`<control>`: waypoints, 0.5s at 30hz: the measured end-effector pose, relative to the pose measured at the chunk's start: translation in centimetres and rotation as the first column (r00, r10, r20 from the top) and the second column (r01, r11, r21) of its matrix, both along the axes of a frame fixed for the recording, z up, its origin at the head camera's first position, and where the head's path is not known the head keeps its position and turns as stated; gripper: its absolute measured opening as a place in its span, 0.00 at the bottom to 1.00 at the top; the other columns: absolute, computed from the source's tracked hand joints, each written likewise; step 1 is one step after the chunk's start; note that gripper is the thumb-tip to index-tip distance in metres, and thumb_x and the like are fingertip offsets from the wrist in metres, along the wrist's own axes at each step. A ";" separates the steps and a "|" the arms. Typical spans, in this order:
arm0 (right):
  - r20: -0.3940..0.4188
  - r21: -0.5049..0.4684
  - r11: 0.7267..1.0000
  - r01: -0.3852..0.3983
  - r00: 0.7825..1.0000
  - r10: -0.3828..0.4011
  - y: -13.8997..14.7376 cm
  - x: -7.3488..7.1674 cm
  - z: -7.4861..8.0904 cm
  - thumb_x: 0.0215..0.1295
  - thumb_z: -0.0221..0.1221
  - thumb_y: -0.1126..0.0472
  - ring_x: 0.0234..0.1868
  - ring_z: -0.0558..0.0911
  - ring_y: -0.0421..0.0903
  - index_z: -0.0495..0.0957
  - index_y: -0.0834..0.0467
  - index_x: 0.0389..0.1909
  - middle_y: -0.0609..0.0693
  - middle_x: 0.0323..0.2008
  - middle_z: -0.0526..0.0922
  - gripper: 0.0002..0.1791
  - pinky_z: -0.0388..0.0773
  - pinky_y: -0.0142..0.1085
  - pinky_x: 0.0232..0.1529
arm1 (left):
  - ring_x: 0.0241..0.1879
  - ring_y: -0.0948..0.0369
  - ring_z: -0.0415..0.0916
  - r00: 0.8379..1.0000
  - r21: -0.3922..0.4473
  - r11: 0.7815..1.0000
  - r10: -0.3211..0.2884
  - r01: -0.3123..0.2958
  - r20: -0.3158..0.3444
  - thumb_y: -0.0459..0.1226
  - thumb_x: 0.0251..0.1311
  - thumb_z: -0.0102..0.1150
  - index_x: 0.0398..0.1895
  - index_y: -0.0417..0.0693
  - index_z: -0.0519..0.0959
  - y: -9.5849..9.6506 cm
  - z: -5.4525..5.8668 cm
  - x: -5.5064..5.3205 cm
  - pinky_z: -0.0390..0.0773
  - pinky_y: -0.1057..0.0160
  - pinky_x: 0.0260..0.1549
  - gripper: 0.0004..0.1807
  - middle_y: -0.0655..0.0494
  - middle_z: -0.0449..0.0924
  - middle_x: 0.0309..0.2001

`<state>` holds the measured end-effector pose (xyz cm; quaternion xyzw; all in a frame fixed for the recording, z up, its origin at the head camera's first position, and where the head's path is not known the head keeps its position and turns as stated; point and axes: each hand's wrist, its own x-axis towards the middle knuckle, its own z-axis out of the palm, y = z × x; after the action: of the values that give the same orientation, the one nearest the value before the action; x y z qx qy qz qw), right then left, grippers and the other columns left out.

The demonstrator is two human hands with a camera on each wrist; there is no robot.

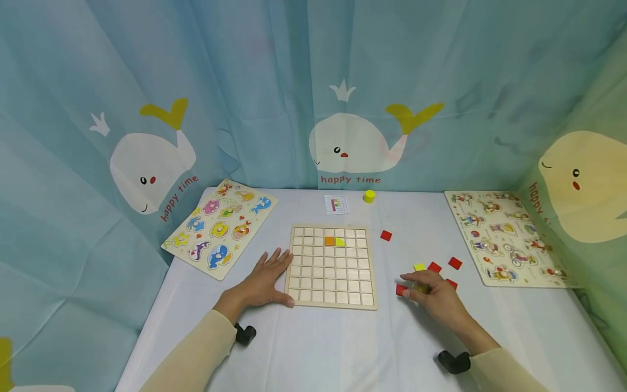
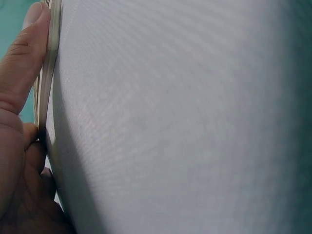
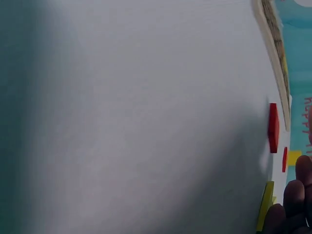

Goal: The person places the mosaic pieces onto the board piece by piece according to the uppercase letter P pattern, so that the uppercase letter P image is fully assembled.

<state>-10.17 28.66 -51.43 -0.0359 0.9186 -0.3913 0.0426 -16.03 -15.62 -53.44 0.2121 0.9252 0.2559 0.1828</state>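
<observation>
Noted nearest, along the bottom edge, cream sleeves (image 1: 191, 348) with black wrist gear (image 1: 454, 362) at each cuff; judged a snag on loose pieces possible with any low sweep of the right arm. Next, saw right hand (image 1: 433, 299) bent over scattered pieces, thumb and forefinger tips apart, thumb just beside or touching a near red tile (image 1: 400, 290); could not tell which, nor confirm any grip on the yellow piece (image 1: 421, 287) partly hidden under the fingers. Rated a double pick or stray nudge the likeliest slip there, owing to crowding: yellow tile (image 1: 419, 267) and other red tiles (image 1: 434, 267) close around the same hand. Saw left hand (image 1: 264, 280) spread flat, well apart from the right, clamped on nothing, thumb at the near-left corner and fingertips along the left side of the gridded board (image 1: 333, 306). Judged uneven pressure there able to skid the board on the white cloth (image 1: 338, 348), jolting the orange tile (image 1: 330, 241) and yellow-green tile (image 1: 340, 242) seated side by side in the second row from the far edge. Farther off, spotted a lone red tile (image 1: 386, 236) right of the board, easy to overlook; then left picture puzzle (image 1: 220, 228), right picture puzzle (image 1: 504, 239), grid card (image 1: 336, 205) and yellow cylinder (image 1: 369, 196) before the curtain (image 1: 274, 109). Ranked the cylinder a tipping risk with any careless far reach.
</observation>
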 end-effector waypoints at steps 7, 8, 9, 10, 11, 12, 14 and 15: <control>-0.015 0.169 0.981 -0.092 0.995 0.096 -0.4 -0.4 -0.3 0.61 0.75 0.61 0.58 0.77 0.56 0.89 0.52 0.52 0.51 0.53 0.84 0.17 0.78 0.56 0.58 | 0.87 0.55 0.32 1.000 -0.001 1.000 0.005 -0.005 0.001 0.61 0.46 0.81 0.86 0.50 0.52 0.0 0.0 0.1 0.29 0.51 0.85 0.69 0.55 0.46 0.86; -0.021 0.182 0.978 -0.097 0.994 0.103 -0.4 -0.7 -0.4 0.61 0.74 0.62 0.57 0.78 0.56 0.89 0.52 0.52 0.51 0.51 0.85 0.17 0.79 0.55 0.57 | 0.87 0.55 0.32 1.000 0.000 1.000 0.007 -0.007 0.002 0.61 0.46 0.81 0.86 0.50 0.52 0.0 0.0 0.1 0.29 0.51 0.85 0.69 0.55 0.46 0.87; -0.030 0.191 0.977 -0.096 0.994 0.104 -0.3 -1.0 -0.5 0.61 0.74 0.62 0.56 0.78 0.55 0.89 0.53 0.51 0.50 0.50 0.85 0.16 0.80 0.54 0.55 | 0.87 0.55 0.32 1.000 -0.001 1.000 0.007 -0.007 0.002 0.61 0.46 0.81 0.86 0.50 0.52 0.0 0.0 0.1 0.29 0.50 0.85 0.69 0.55 0.46 0.87; -0.036 0.193 0.977 -0.095 0.994 0.103 -0.3 -1.3 -0.5 0.61 0.74 0.63 0.54 0.78 0.54 0.89 0.53 0.51 0.50 0.49 0.85 0.16 0.80 0.52 0.54 | 0.87 0.55 0.32 1.000 0.000 1.000 0.008 -0.008 0.004 0.61 0.46 0.81 0.86 0.50 0.52 0.0 0.0 0.1 0.29 0.50 0.85 0.69 0.55 0.46 0.87; -0.041 0.192 0.977 -0.088 0.994 0.098 -0.2 -1.6 -0.5 0.62 0.74 0.63 0.53 0.78 0.53 0.89 0.54 0.51 0.50 0.48 0.85 0.16 0.80 0.50 0.53 | 0.87 0.55 0.33 1.000 0.002 1.000 0.008 -0.008 0.004 0.60 0.46 0.81 0.86 0.49 0.52 0.0 0.0 0.1 0.29 0.50 0.85 0.69 0.55 0.46 0.87; -0.043 0.185 0.979 -0.081 0.995 0.090 -0.2 -1.9 -0.5 0.62 0.74 0.63 0.53 0.78 0.53 0.89 0.54 0.51 0.51 0.48 0.86 0.16 0.80 0.49 0.52 | 0.87 0.55 0.33 1.000 0.003 1.000 0.007 -0.007 0.004 0.60 0.46 0.81 0.86 0.49 0.52 0.0 0.0 0.1 0.29 0.50 0.85 0.69 0.55 0.46 0.87; -0.043 0.176 0.982 -0.062 0.997 0.071 -0.1 -2.4 -0.6 0.62 0.74 0.64 0.53 0.78 0.53 0.89 0.55 0.52 0.52 0.48 0.86 0.17 0.79 0.47 0.51 | 0.87 0.55 0.32 1.000 0.003 1.000 0.002 -0.002 0.005 0.60 0.46 0.81 0.86 0.49 0.51 0.0 0.0 0.0 0.29 0.50 0.85 0.69 0.55 0.46 0.87; -0.040 0.176 0.983 -0.054 0.997 0.062 -0.1 -2.6 -0.6 0.62 0.74 0.63 0.53 0.78 0.54 0.88 0.56 0.53 0.53 0.49 0.86 0.18 0.79 0.47 0.51 | 0.87 0.55 0.33 1.000 0.003 1.000 -0.002 0.002 0.002 0.61 0.46 0.81 0.86 0.49 0.51 0.0 -0.1 0.0 0.30 0.50 0.85 0.69 0.55 0.46 0.87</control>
<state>-12.79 28.58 -52.00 -0.0678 0.9486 -0.3070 0.0364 -15.99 -15.59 -53.49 0.2129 0.9245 0.2574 0.1837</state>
